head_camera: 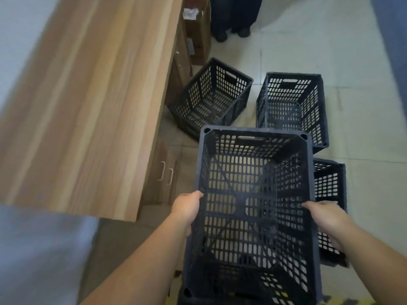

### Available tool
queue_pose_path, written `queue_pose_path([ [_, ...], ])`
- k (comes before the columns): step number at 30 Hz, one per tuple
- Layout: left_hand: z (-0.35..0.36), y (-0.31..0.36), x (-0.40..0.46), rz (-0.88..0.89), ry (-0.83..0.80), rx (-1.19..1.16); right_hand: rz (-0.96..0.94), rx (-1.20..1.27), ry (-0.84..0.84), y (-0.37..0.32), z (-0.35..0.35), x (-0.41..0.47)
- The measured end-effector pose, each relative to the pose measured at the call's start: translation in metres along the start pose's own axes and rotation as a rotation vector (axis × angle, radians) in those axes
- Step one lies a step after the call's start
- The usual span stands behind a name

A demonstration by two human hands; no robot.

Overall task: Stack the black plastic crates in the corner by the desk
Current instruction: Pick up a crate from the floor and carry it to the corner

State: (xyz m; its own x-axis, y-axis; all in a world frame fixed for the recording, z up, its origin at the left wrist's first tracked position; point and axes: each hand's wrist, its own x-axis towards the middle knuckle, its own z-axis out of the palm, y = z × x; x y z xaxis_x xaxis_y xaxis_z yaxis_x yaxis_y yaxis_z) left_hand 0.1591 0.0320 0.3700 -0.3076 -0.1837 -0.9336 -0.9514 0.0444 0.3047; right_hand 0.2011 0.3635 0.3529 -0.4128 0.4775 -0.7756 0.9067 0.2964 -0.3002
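I hold a black perforated plastic crate (pixel 253 208) in front of me, open side up. My left hand (pixel 187 208) grips its left rim and my right hand (pixel 326 219) grips its right rim. On the floor beyond it stand two more black crates: one tilted against the desk (pixel 211 95), one upright to the right (pixel 290 106). Another crate (pixel 330 194) sits on the floor at the right, partly hidden by the held crate. Beneath the held crate, at the bottom edge, the rim of a further black crate (pixel 231 299) shows.
A long wooden desk (pixel 88 106) runs along the left, with cabinet doors (pixel 163 172) below. A cardboard box (pixel 198 29) stands at the desk's far end. A person's dark trousers and shoes (pixel 233 18) are at the top. The floor is pale tile (pixel 363 106).
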Motion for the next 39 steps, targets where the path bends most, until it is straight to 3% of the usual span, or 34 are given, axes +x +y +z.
queue_pose_path([
  [9, 0.006, -0.102, -0.068, -0.009, 0.076, -0.120, -0.108, -0.209, -0.057, 0.041, -0.030, -0.022],
  [16, -0.011, -0.198, -0.092, -0.058, 0.146, -0.271, -0.103, -0.402, -0.134, 0.063, -0.001, -0.027],
  [24, -0.070, -0.325, -0.107, -0.154, 0.225, -0.468, -0.190, -0.663, -0.245, 0.074, 0.081, -0.103],
  [32, -0.147, -0.449, -0.148, -0.180, 0.367, -0.625, -0.503, -0.748, -0.310, 0.091, 0.185, -0.235],
  [39, -0.210, -0.541, -0.169, -0.202, 0.419, -0.858, -0.640, -0.808, -0.407, 0.098, 0.277, -0.317],
])
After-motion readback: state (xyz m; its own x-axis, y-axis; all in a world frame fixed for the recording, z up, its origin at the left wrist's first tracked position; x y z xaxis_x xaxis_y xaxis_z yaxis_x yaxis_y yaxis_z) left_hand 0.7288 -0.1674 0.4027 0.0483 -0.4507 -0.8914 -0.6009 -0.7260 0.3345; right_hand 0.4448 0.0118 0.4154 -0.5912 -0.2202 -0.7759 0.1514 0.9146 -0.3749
